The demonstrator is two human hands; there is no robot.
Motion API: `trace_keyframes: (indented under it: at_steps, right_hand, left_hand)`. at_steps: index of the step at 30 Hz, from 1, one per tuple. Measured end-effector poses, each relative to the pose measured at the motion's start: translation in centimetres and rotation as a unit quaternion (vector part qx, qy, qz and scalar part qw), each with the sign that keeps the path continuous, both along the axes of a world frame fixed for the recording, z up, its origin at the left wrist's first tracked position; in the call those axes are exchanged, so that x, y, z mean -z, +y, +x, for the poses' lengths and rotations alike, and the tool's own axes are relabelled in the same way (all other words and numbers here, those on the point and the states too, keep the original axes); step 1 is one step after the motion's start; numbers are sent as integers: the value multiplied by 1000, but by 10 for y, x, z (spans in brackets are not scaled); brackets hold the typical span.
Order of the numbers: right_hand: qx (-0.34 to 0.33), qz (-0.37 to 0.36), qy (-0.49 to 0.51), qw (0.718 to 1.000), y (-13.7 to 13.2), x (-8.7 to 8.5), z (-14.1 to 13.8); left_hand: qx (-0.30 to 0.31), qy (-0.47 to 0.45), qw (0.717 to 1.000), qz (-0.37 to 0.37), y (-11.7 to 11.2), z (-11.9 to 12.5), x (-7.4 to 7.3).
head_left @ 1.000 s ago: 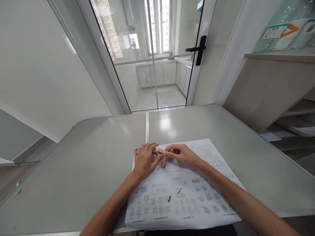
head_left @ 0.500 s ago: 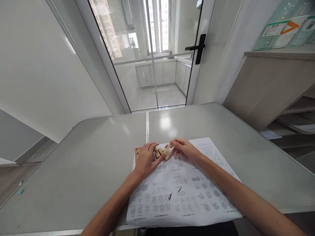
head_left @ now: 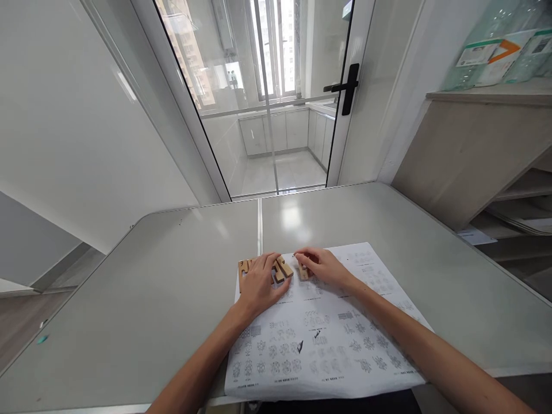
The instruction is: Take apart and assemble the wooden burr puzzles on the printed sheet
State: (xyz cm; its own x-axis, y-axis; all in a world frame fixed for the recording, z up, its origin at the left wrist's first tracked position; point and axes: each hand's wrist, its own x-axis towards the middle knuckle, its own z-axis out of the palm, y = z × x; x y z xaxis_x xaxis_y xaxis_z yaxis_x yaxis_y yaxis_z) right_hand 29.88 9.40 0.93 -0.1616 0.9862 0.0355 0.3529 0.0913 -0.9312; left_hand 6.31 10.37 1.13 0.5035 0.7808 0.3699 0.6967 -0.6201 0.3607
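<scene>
Several notched wooden puzzle pieces [head_left: 284, 267] lie in a row at the far left part of a printed instruction sheet [head_left: 297, 322]. My left hand [head_left: 261, 279] lies over the row with its fingers spread, touching the pieces and covering some of them. Notched ends of the row show on both sides of that hand. To the right, my right hand [head_left: 317, 264] pinches one wooden puzzle piece [head_left: 303, 272], held low at the sheet and apart from the row. Its fingers hide part of this piece.
The sheet lies on a grey table [head_left: 129, 316] with a seam strip [head_left: 260, 224]. Beyond its far edge stands a glass door with a black handle [head_left: 349, 89]. At the right is a wooden shelf unit [head_left: 466, 149] with plastic bottles [head_left: 495, 57] on top.
The piece in my right hand has moved right, away from the row, and now stands lower at the paper. My left hand stays over the row. The view has shifted slightly.
</scene>
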Motion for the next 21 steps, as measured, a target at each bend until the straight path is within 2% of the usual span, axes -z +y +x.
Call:
trace_keyframes:
  at_steps: [6,13,17,21]
  right_hand:
    - [-11,0,-9,1000,1,5,2]
    - [-115,15,-7,993,-8,-4,2]
    - [-121,43,-7,992,-11,-2,1]
    - [-134,37,4,990,-10,3,-1]
  left_hand:
    - [-3,0,1000,2,1,-1,3]
    - [14,-5,1000,-14,-1,0,-3]
    - [35,-7,999,-9,-3,0,-5]
    - [37,-12,999,-11,-3,0,-7]
